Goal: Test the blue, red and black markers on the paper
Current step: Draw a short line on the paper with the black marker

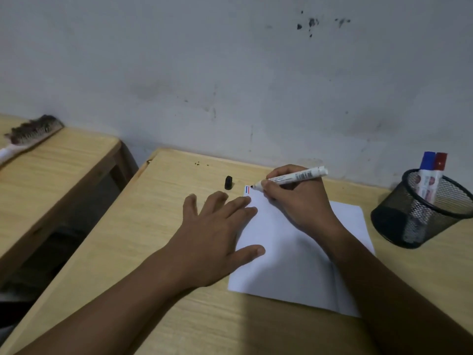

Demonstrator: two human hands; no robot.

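A white sheet of paper (294, 257) lies on the wooden desk (153, 252). My right hand (294, 201) grips the uncapped black marker (297, 176), its tip touching the paper's far left corner beside a short blue line and a red line (247, 189). My left hand (217, 231) lies flat with fingers spread, pressing the paper's left edge. The black cap (228, 182) lies on the desk beyond my left hand. The blue marker (426, 167) and the red marker (438, 170) stand capped in a black mesh cup (422, 213) at the right.
A second wooden desk (51, 175) stands to the left across a dark gap, with a brush (30, 135) on it. A stained grey wall (230, 73) runs right behind both desks.
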